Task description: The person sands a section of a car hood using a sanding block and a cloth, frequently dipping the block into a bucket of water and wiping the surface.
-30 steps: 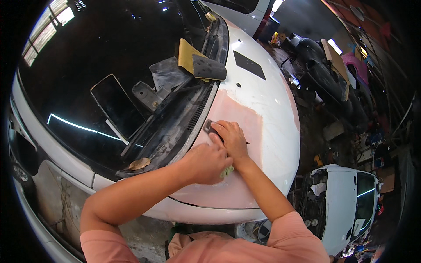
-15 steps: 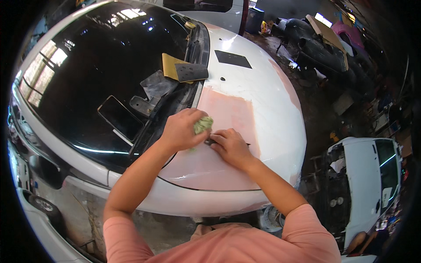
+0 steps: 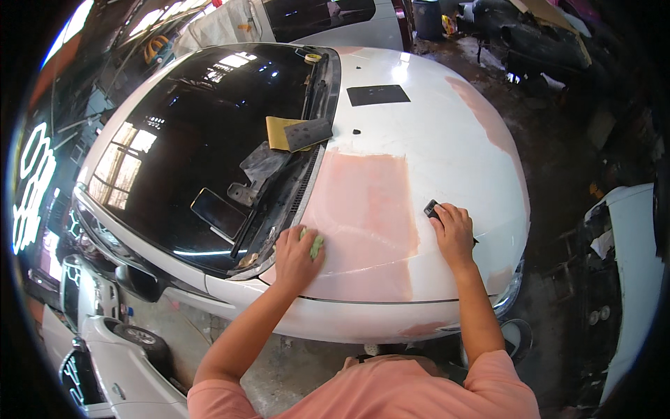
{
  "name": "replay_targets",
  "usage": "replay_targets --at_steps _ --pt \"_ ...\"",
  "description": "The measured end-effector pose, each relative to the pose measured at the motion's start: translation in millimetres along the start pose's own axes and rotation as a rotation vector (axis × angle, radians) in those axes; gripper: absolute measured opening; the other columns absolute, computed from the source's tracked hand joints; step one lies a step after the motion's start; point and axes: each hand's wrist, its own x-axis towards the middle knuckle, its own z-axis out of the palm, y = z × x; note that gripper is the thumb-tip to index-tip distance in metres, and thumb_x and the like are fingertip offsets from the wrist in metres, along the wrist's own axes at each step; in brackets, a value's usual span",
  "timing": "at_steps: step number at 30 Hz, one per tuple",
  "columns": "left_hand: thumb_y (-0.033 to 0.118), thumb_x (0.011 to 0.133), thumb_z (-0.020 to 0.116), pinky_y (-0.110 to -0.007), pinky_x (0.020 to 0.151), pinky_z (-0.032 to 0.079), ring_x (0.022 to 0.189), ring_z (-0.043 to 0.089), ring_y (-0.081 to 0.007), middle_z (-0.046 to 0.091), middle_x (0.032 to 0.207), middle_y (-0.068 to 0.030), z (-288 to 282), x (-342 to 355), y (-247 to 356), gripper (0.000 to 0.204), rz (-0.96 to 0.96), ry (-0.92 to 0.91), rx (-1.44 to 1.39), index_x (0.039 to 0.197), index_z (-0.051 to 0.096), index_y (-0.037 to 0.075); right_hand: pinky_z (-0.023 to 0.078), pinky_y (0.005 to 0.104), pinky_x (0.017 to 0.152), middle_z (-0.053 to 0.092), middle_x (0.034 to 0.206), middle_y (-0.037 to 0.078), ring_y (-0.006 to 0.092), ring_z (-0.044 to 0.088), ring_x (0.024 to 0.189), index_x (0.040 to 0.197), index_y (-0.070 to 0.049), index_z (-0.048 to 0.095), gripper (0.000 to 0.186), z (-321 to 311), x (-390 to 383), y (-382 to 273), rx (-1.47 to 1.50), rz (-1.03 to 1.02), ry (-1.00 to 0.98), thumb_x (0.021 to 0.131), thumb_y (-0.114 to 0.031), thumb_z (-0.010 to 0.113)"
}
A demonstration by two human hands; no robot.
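Note:
On the white car bonnet (image 3: 464, 146), my left hand (image 3: 294, 257) is closed round a green cloth (image 3: 315, 245) at the near left corner of a pink patch (image 3: 359, 206), beside the windscreen's edge. My right hand (image 3: 453, 236) grips a small dark block (image 3: 430, 208) on the white paint just right of that patch. A black sheet (image 3: 378, 95) lies farther up the bonnet. Folded yellow and dark sheets (image 3: 307, 134) rest along the windscreen's base, near a grey plate (image 3: 264, 163) and a phone (image 3: 218, 215) lying on the glass.
A tape roll (image 3: 312, 59) sits at the windscreen's far corner. A grey vehicle (image 3: 387, 31) stands behind. Dark body parts (image 3: 537, 38) are piled at the back right. Other white vehicles stand at right (image 3: 624, 293) and lower left (image 3: 105, 349), with concrete floor between (image 3: 188, 335).
My hands have separated: the right moved rightward off the pink patch with the block, while the left, holding the cloth, came down toward the bonnet's near edge. The view has swung too.

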Motion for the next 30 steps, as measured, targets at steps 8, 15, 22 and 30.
replay_targets --at_steps 8,15,22,30 --pt "0.021 0.087 0.079 -0.052 0.098 0.05 0.117 0.061 -0.0364 0.068 0.117 -0.0148 101.3 182.0 -13.4 0.031 -0.099 -0.023 0.198 0.113 0.071 0.007 0.051 0.0454 0.09 0.069 0.128 0.003 0.0278 0.062 0.111 0.122 -0.01 0.074 0.034 4.8 -6.8 -2.8 -0.096 -0.04 0.025 0.092 -0.026 0.081" --pt "0.02 0.087 0.079 -0.051 0.099 0.052 0.114 0.064 -0.0371 0.069 0.118 -0.0136 141.1 232.9 -3.5 0.033 0.005 0.061 0.142 0.118 0.074 0.01 0.051 0.0446 0.09 0.067 0.125 0.001 0.0264 0.061 0.11 0.126 -0.012 0.072 0.036 4.3 -6.9 -2.0 -0.109 -0.034 -0.02 0.095 -0.028 0.079" --pt "0.016 0.079 0.082 -0.05 0.103 0.05 0.119 0.062 -0.0391 0.07 0.121 -0.0148 117.7 114.0 109.9 0.03 0.275 -0.133 -0.269 0.108 0.074 0.011 0.052 0.046 0.092 0.069 0.126 0.003 0.0276 0.062 0.112 0.125 -0.012 0.072 0.034 10.5 -8.1 3.9 -0.106 -0.043 -0.043 0.095 -0.029 0.078" --pt "0.007 0.08 0.079 -0.049 0.102 0.051 0.119 0.062 -0.0395 0.069 0.124 -0.0146 12.1 34.1 99.2 0.037 0.218 -0.102 -0.403 0.116 0.073 0.01 0.051 0.0459 0.094 0.069 0.128 0.002 0.0277 0.062 0.114 0.126 -0.013 0.071 0.032 9.6 -7.2 4.8 -0.101 -0.029 -0.066 0.099 -0.03 0.073"
